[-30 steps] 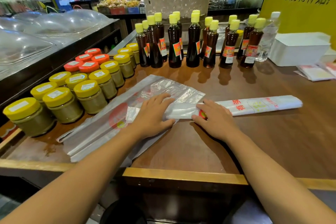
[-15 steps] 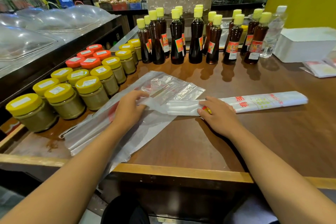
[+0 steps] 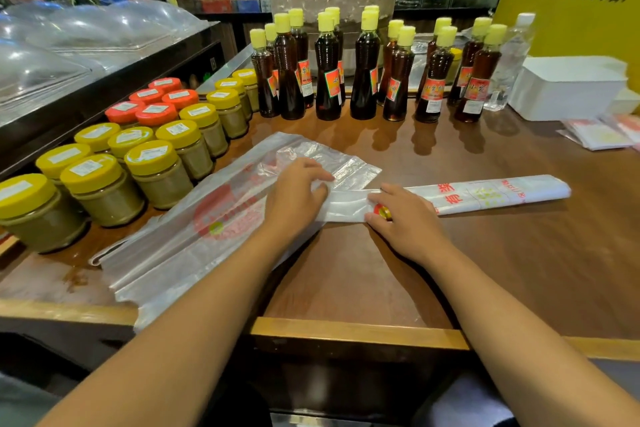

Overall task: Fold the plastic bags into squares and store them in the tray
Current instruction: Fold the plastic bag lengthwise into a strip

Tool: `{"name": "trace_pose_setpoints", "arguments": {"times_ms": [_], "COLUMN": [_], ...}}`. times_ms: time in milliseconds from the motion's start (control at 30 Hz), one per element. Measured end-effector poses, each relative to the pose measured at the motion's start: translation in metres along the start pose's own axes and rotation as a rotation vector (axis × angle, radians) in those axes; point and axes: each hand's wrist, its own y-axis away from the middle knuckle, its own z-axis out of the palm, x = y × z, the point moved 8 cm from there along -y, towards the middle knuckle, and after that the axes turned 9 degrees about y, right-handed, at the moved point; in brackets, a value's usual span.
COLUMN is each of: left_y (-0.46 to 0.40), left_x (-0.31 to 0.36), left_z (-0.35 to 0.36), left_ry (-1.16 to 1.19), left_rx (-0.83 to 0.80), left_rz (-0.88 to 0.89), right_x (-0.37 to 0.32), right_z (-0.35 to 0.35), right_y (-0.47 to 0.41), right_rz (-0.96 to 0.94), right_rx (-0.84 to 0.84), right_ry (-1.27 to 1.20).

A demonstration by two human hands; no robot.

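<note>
Jars (image 3: 149, 163) sit far left on the surface (image 3: 519, 253), next to a flat bag (image 3: 194, 239). Left hand (image 3: 294, 198) has its fingers curled, pinching the end of the folded strip (image 3: 485, 193) that lies across the middle. Right hand (image 3: 405, 218) is flat and open, pressing the strip down.

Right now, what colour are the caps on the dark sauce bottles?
Pale yellow, on every dark sauce bottle; the head view shows it clearly.

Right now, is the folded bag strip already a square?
No, the strip is long and narrow across the counter, with both hands at its left end.
</note>
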Motion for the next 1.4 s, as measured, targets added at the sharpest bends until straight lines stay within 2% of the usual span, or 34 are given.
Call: {"name": "trace_pose_setpoints", "arguments": {"times_ms": [67,233,367,533,633,733,900,1067,1300,1400], "left_y": [0.006,0.009,0.011,0.009,0.011,0.01,0.009,0.011,0.023,0.037], "left_x": [-0.004,-0.01,-0.011,-0.017,-0.015,-0.014,-0.013,-0.013,0.008,0.027], "left_z": [0.012,0.018,0.021,0.027,0.029,0.03,0.029,0.031,0.021,0.025], "left_ry": [-0.092,-0.091,-0.261,-0.254,-0.235,-0.256,-0.299,-0.311,-0.281,-0.164], "left_rx": [-0.016,0.006,0.05,0.014,0.005,-0.005,-0.002,-0.128,-0.223,-0.353], "left_rz": [-0.002,-0.098,-0.158,-0.218,-0.217,-0.204,-0.15,-0.077,0.0,0.007], "right_x": [0.002,0.004,0.003,-0.003,-0.012,-0.013,0.0,0.01,0.033,0.043], "right_z": [0.001,0.002,0.003,-0.009,-0.009,-0.004,0.001,-0.004,-0.017,-0.022], "right_y": [-0.001,-0.003,-0.002,-0.002,-0.001,0.0,0.0,0.0,0.0,0.003], "right_rz": [0.0,0.011,0.026,0.001,-0.038,-0.083,-0.025,0.018,0.116,0.072], "right_rx": [-0.002,0.027,0.068,0.187,0.165,0.127,0.11,0.111,0.105,0.053], "right_ry": [-0.008,-0.027,-0.041,-0.065,-0.094,-0.02,0.0,-0.017,0.047,0.003]}}
